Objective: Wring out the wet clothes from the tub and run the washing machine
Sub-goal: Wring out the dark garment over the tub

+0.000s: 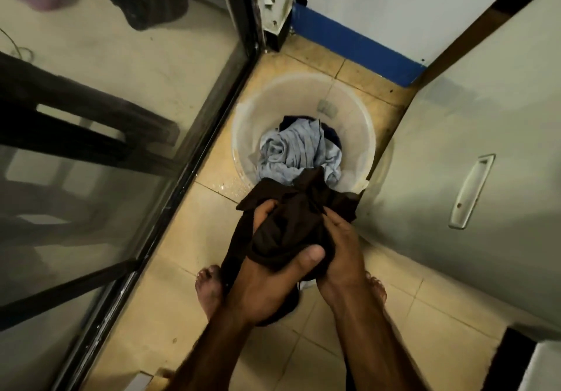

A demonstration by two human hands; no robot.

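While the left hand (267, 278) and right hand (343, 248) clench it, the dark brown garment (288, 223) bunches near the pale tub (243, 135).

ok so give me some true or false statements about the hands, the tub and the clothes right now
1. The left hand and the right hand both grip the dark brown cloth. True.
2. The tub is empty. False: a light blue cloth lies bunched inside it.
3. The tub stands on a tiled floor. True.
4. The person wears shoes. False: the feet are bare.
5. A glass panel in a dark frame runs along the person's left. True.
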